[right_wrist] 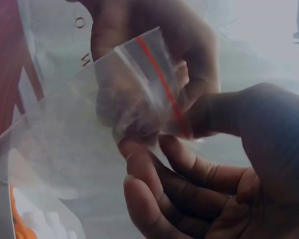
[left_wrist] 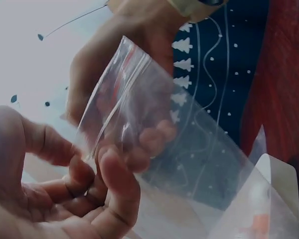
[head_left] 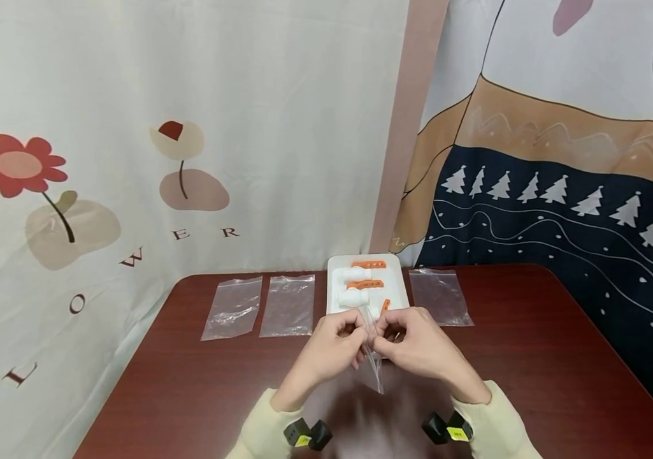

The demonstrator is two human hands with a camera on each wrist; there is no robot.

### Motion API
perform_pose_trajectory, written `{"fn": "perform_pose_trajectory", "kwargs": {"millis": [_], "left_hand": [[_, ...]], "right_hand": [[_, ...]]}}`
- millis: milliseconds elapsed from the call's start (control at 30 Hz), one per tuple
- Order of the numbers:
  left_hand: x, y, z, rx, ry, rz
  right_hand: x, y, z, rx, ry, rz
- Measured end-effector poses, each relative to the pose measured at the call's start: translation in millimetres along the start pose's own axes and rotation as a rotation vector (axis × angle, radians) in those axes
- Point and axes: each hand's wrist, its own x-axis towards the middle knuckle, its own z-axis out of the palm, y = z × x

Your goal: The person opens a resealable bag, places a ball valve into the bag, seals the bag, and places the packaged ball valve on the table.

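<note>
Between both hands is a clear zip-lock bag (head_left: 374, 376), its opening edge upward and its body hanging down. A red line (right_wrist: 162, 84) runs along the bag's mouth in the right wrist view. My left hand (head_left: 333, 343) pinches the mouth edge from the left with thumb and fingers. From the other side my right hand (head_left: 420, 341) pinches the same edge. Through the film in the left wrist view, the right hand's fingers are seen behind the bag (left_wrist: 199, 149). Whether the mouth is parted cannot be made out.
Just behind the hands stands a white tray (head_left: 334, 264) with orange strips with holes (head_left: 369, 264) and white pieces (head_left: 353, 297). Flat clear bags lie left (head_left: 231, 309), nearer the tray (head_left: 288, 306) and right (head_left: 441, 296) on the brown table (head_left: 188, 389). Printed curtains hang behind.
</note>
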Motion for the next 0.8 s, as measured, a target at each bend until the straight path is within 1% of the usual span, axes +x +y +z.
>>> {"fn": "perform_pose_trajectory", "kwargs": {"millis": [100,167,267,367,500,667,733,800], "left_hand": [[1.3,-1.9,3.3,0.033,0.026,-0.005],[1.5,-2.4,3.6,0.042,0.023,-0.006],[1.1,-2.1,1.8,0.037,-0.011,-0.001],[0.0,-1.7,-0.9,0.001,-0.052,0.005],[-0.7,-0.8,-2.1,-0.038,-0.075,-0.004],[-0.6,-0.1,-0.4,-0.045,-0.043,-0.023],[-0.5,-0.3,-0.2,-0.020,-0.012,-0.023],[-0.7,-0.7,-0.9,0.029,0.021,-0.017]], "right_hand": [[-1.1,-1.4,-0.5,-0.020,0.006,-0.005],[-1.5,-1.4,-1.8,-0.023,-0.004,-0.009],[-2.1,0.2,-4.9,-0.027,-0.027,-0.019],[-1.6,2.2,-7.2,-0.010,-0.059,-0.017],[-0.2,3.6,-8.2,0.002,-0.064,-0.008],[0.8,3.7,-7.6,-0.014,-0.042,0.012],[-0.4,4.2,-9.2,-0.022,-0.034,0.009],[-2.0,4.7,-11.6,-0.045,-0.026,0.001]]}}
